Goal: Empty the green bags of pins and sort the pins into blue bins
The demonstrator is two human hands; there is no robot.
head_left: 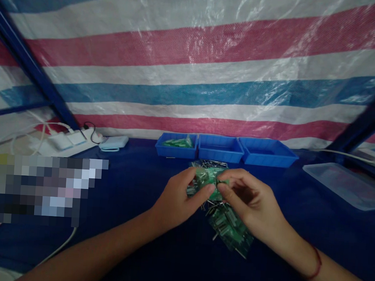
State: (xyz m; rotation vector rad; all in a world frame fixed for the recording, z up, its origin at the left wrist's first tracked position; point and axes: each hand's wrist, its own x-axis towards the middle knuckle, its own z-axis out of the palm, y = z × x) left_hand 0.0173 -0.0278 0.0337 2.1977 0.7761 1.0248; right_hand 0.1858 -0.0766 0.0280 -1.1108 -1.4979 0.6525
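Right now my left hand (179, 199) and right hand (250, 199) meet over the dark blue cloth-covered counter (131, 222), both pinched on the same small green plastic part with thin metal pins (212, 178): the left grip clamps its left end between thumb and forefinger, the right grip nips its right edge with the fingertips. It sits just above a loose pile of the same green pinned parts (229, 232) lying on the counter beneath my right palm. I judge the part very light and stiff in its body, but the pins look thin enough to bend, so the flat plastic sides are the place to hold. Behind stand three blue plastic bins (220, 150); the leftmost holds more green parts.
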